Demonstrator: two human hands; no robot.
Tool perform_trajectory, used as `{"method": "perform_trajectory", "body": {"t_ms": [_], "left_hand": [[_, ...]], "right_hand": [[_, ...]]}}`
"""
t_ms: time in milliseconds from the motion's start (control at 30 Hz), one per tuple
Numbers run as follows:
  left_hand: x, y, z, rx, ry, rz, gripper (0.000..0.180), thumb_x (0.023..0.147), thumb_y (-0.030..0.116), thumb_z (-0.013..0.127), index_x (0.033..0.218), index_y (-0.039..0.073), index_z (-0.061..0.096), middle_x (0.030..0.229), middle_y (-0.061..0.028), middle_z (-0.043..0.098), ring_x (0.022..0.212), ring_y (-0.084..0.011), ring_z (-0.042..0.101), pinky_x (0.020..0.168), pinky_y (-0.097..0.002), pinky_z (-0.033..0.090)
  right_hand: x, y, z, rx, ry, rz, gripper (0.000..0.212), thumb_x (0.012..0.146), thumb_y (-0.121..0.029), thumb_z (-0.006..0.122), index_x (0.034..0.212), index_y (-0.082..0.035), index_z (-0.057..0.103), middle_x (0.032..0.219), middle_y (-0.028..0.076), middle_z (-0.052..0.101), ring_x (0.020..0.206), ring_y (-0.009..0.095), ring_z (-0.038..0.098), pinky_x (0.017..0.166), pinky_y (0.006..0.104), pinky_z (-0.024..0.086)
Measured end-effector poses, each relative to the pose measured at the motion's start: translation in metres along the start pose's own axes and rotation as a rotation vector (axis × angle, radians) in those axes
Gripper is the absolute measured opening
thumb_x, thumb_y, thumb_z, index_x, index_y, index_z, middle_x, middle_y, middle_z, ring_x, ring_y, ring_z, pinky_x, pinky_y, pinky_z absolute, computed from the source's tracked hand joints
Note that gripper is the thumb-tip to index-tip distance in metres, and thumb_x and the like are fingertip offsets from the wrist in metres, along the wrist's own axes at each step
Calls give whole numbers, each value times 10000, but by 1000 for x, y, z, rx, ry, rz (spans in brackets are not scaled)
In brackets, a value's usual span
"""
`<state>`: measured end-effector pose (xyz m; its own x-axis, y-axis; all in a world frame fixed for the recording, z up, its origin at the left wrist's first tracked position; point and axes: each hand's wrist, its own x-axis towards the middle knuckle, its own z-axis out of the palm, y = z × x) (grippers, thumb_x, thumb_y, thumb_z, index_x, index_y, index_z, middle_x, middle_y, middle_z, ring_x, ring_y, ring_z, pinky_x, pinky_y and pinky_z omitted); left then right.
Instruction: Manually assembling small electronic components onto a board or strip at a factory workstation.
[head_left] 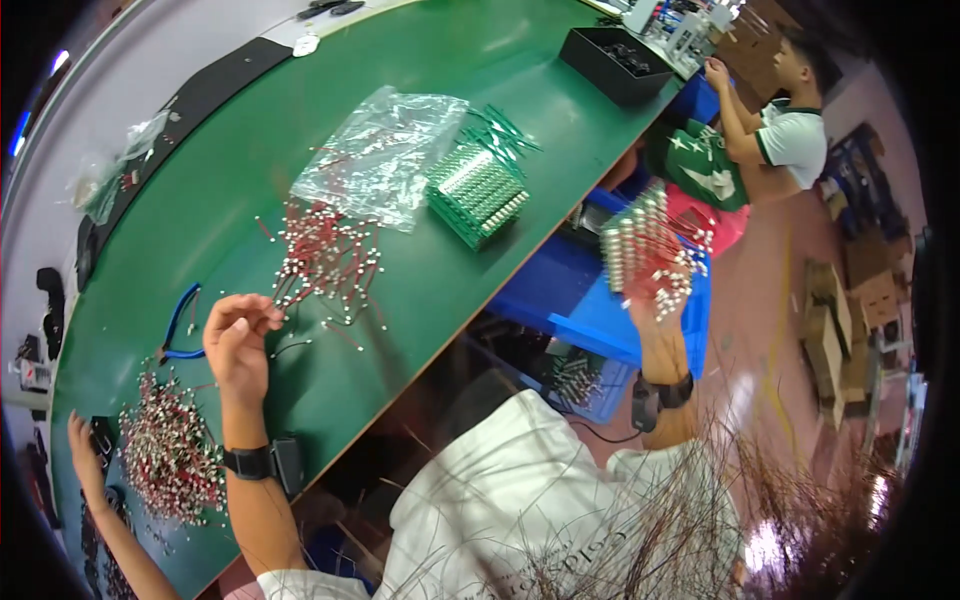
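Observation:
My left hand (240, 345) is above the green table with its fingers curled in. Its fingertips are at the near edge of a loose pile of red wires with silver ends (325, 255); whatever is between them is too small to make out. Out past the table edge, my right hand (655, 308) grips a bundle of red wires with silver ends (645, 245), partly packed in neat rows. The bundle hides most of its fingers. Blue-handled pliers (180, 320) lie left of my left hand.
On the table (430, 310) are a clear plastic bag (375, 150), a green block with silver-ended rows (478, 195), a larger wire heap (170, 450) and a black bin (615, 65). Blue bins (560, 290) stand below the edge. Another person's hand (85, 450) is at left; a co-worker (790, 130) sits far right.

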<state>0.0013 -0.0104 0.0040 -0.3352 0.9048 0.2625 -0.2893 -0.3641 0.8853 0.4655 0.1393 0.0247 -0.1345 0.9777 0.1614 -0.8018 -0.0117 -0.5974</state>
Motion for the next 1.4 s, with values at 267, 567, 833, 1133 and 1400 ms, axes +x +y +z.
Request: {"method": "perform_trajectory", "body": {"t_ms": [267,567,833,1133,1400], "left_hand": [[0,-2,-3,77,-52,-9,286,890,200,555,1087,-6,567,1036,-122,613,906,-243,584,787,-355,464],[-3,0,-6,97,-26,-22,269,880,141,549,1086,-31,564,1021,-142,608,896,-252,594,794,-356,474],[-1,-3,-9,95,-18,-46,251,881,125,543,1082,-24,567,1012,-137,601,893,-246,589,790,-362,477],[-4,-1,-1,118,69,-15,240,854,108,607,1050,-31,592,859,-125,650,800,-235,629,757,-341,515],[-2,8,2,182,141,40,151,849,65,549,926,-39,627,668,-32,539,569,-117,507,537,-231,378]], "right_hand": [[-60,-16,-247,-825,629,52,237,980,-235,439,980,-62,601,829,57,647,632,147,582,451,264,418],[-168,56,-277,-781,543,983,328,982,-264,405,1029,-25,623,874,121,684,614,186,607,527,329,508],[-192,75,-320,-775,1061,1010,437,1001,-359,392,1201,-1,543,1026,214,681,789,287,680,652,380,569],[-159,90,-249,-1486,-40,961,247,896,-206,578,1005,-5,674,886,129,708,723,217,678,628,336,553],[-56,82,7,-1498,-634,-184,154,769,8,650,921,2,672,736,142,641,605,253,615,567,332,490]]}}
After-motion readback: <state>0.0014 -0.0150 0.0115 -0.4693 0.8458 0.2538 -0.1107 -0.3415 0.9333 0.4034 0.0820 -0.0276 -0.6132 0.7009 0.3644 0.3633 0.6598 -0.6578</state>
